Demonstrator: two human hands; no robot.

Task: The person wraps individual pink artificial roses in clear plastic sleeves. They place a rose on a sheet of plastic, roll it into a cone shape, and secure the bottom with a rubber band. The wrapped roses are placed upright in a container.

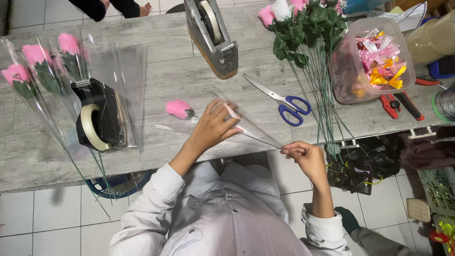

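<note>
Clear plastic sleeve on the grey table is hard to trace; its edges show only as glints, and the rose stem inside is hidden under the left hand. That hand lies flat on the sleeve's middle, fingers spread, pressing down without grasping. Just left of it, the pink rose bud pokes from the wide end. The right hand, off the table edge, pinches the sleeve's narrow tip between thumb and fingertips. Blue-handled scissors lie just beyond
</note>
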